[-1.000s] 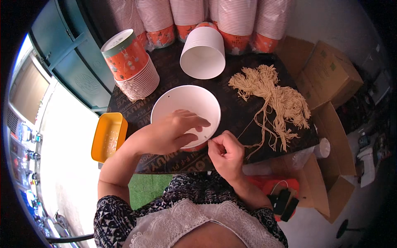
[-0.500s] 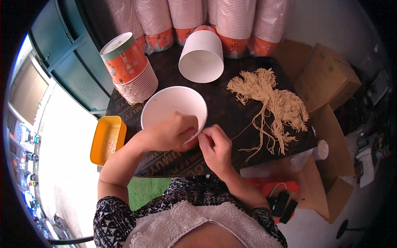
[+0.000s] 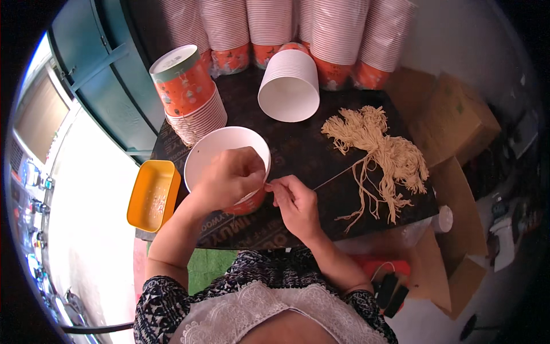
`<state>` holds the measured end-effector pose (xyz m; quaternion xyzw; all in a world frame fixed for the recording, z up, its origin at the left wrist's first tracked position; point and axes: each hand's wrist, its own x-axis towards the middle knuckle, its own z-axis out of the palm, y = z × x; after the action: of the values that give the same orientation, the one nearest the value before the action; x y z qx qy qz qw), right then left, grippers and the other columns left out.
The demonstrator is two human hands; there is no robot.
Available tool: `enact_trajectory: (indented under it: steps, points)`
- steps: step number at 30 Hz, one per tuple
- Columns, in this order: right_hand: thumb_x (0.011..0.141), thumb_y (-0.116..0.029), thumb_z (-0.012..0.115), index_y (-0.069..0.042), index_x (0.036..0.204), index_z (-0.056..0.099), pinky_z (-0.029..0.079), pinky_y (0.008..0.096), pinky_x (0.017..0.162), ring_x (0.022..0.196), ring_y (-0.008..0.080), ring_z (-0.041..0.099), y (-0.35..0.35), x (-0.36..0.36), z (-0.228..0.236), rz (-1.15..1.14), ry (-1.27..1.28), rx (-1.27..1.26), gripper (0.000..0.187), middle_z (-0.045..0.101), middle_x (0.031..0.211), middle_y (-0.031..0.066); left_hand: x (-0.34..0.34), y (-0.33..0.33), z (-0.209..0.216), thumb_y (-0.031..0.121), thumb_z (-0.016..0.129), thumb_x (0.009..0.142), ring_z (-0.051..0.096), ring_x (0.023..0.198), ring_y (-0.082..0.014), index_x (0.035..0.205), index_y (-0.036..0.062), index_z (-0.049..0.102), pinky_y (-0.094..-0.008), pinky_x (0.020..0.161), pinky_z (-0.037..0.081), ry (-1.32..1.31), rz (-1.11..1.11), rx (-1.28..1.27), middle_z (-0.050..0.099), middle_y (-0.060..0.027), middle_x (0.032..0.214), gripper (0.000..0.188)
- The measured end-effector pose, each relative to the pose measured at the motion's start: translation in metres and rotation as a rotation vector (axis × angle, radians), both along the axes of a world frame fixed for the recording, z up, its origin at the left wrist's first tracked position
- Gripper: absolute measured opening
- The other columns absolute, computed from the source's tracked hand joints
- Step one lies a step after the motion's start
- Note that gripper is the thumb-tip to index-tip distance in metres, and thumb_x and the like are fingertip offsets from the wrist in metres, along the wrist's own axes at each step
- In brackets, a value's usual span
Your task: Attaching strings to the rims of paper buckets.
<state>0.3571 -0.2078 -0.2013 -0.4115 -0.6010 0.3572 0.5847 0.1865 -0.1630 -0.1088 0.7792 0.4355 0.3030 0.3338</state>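
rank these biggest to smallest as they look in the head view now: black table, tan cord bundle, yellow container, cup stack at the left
1. Black table
2. Tan cord bundle and left cup stack: too alike to rank
3. Yellow container

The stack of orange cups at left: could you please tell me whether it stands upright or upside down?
Upside down: the stack shows a flat base on top and white rims below.
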Motion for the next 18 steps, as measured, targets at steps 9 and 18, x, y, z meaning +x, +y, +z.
enact_trajectory:
  steps: [9, 18]
  points:
    - [0.096, -0.006, 0.058, 0.001, 0.095, 0.064, 0.046, 0.0222, 0.061, 0.068, 0.0061, 0.055, -0.001, -0.006, 0.014, 0.070, -0.071, 0.056, 0.009, 0.061, 0.076, 0.0019, 0.003, -0.001, 0.008, 0.008, 0.063, 0.082, 0.059, 0.067, -0.0087, 0.085, -0.0031, 0.069, -0.0267, 0.063, 0.049, -0.152, -0.062, -0.277, 0.068, -0.0046, 0.074, 0.012]
    - [0.096, 0.001, 0.050, 0.002, 0.105, 0.058, 0.045, 0.0191, 0.070, 0.078, 0.0055, 0.056, -0.014, 0.027, 0.072, 0.105, 0.023, 0.031, 0.013, 0.060, 0.086, 0.0018, -0.001, 0.006, -0.001, 0.007, 0.069, 0.083, 0.062, 0.072, -0.0093, 0.089, -0.0008, 0.070, -0.0263, 0.066, 0.051, -0.222, -0.110, -0.245, 0.070, -0.0055, 0.078, 0.010]
